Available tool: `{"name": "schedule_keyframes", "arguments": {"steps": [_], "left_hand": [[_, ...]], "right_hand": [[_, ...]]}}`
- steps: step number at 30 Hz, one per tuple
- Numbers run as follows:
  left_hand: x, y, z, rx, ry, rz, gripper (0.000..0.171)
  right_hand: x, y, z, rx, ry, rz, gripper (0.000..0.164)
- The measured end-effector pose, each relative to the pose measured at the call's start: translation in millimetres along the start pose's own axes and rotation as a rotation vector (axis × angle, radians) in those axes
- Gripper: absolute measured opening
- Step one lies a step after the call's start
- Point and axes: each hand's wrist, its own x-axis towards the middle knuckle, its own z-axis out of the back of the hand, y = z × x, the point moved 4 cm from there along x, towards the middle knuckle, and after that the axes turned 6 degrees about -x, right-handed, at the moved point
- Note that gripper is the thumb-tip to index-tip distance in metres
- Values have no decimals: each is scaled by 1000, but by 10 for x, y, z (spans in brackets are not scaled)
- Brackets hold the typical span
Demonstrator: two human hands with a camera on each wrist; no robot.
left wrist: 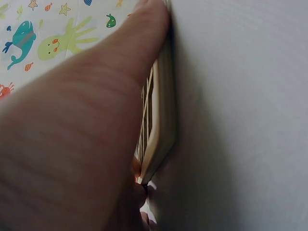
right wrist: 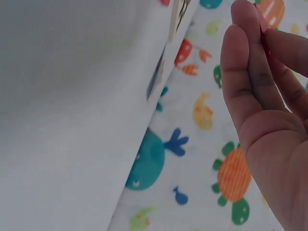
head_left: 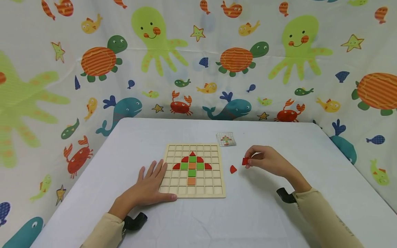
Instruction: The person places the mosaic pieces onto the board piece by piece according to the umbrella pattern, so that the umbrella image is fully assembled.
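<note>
A wooden grid board (head_left: 211,191) lies flat on the table, with red, green and orange tiles set in its cells in a tree-like figure. My left hand (head_left: 147,188), fingers spread, rests at the board's left side and front corner; the left wrist view shows the thumb (left wrist: 151,29) along the board's edge. Right of the board, my right hand (head_left: 267,161) pinches a small red tile (head_left: 245,161) above the table. Only a thin red sliver of that tile shows in the right wrist view. A red rounded wedge tile (head_left: 233,169) lies between board and right hand.
A small pattern card (head_left: 226,139) with a similar figure lies behind the board's far right corner. The white table (head_left: 149,131) ends at a curtain (head_left: 192,51) printed with sea animals. Each wrist carries a black device (head_left: 135,222).
</note>
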Motion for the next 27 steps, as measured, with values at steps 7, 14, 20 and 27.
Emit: {"name": "schedule_keyframes", "arguments": {"steps": [7,14,20,27], "left_hand": [[-12,16,14,-2,-2,0,134],[26,43,-28,4,-2,7,134],[17,50,-62,3,1,-2,134],[7,27,-27,6,1,-8,133]], "right_hand": [[8,245,-236,48,30,48,9],[28,406,-476,80,100,114,6],[110,556,-709,75,155,167,4],[265,826,-942,90,158,228,4]]}}
